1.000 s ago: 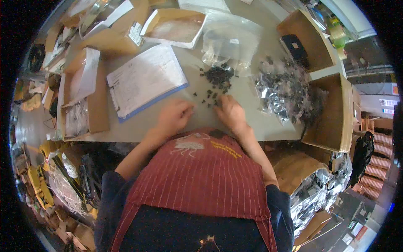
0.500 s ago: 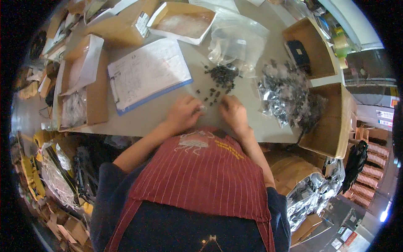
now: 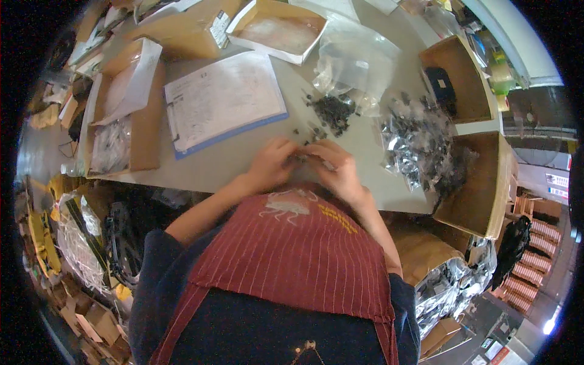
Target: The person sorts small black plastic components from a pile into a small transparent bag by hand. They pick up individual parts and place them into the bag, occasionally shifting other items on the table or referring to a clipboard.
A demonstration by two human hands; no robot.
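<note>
My left hand (image 3: 272, 163) and my right hand (image 3: 333, 170) meet in front of my apron, over the near edge of the table. The fingers of both are closed and pinched together. Between the fingertips is something small and partly see-through, too blurred and covered to name. Just beyond my hands lies a loose pile of small black parts (image 3: 333, 114), with a few strays nearer to my fingers. A large clear plastic bag (image 3: 359, 61) lies flat behind the pile. To the right are heaped several small clear bags with black parts (image 3: 413, 146) inside.
An open cardboard box (image 3: 477, 182) borders the bag heap, with another box (image 3: 465, 79) behind it. A clipboard with papers (image 3: 225, 100) lies to the left, beside a long carton (image 3: 143, 143). A shallow white-edged box (image 3: 277, 30) stands at the back.
My right hand has moved left from beside the loose black parts, and its fingertips now meet those of my left hand. The view has shifted slightly.
</note>
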